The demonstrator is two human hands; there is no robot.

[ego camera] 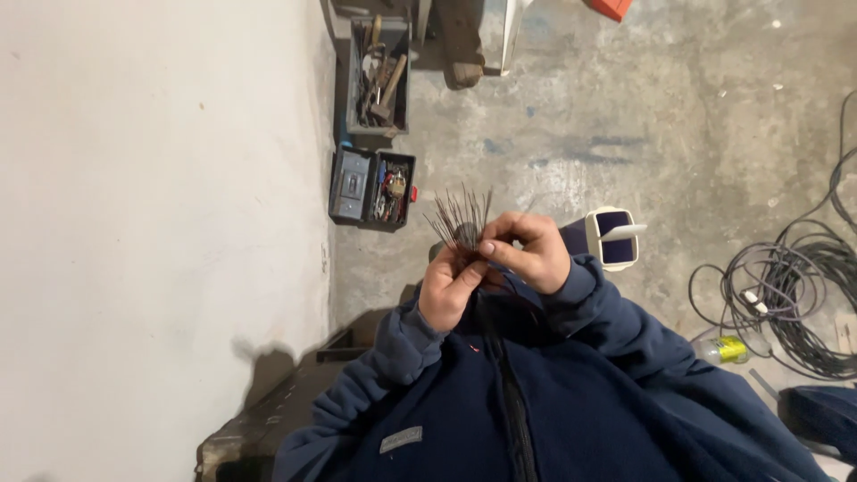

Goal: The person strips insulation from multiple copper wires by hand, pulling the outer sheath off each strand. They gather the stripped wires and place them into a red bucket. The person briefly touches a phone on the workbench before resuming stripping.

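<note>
The floor (625, 116) under the hands is bare grey concrete, stained and scuffed, and it runs up to a pale plaster wall (152, 178) on the left hand's side. Both hands are raised in front of a dark blue fleece jacket (553, 402). The left hand (449, 287) is closed around the base of a bundle of thin dark wires (461, 219), whose stiff ends fan out above the fist. The right hand (527, 250) touches it from the other side, fingers curled and thumb and fingertips pinching at the strands just above the left hand's grip.

Beyond the hands, along the foot of the wall, an open tool case (372, 188) lies flat, and further off stands a grey metal box of hammers and hand tools (378, 80). Just past the right hand sits a small white and dark blue container (614, 237). Well off to the right side a tangle of grey and black cables (794, 295) sprawls over the floor, with a yellow-green bottle (728, 350) at its near edge. Between the tool case and the cables the concrete lies open. Below the left elbow a dark bench edge (259, 428) stands close against the wall.
</note>
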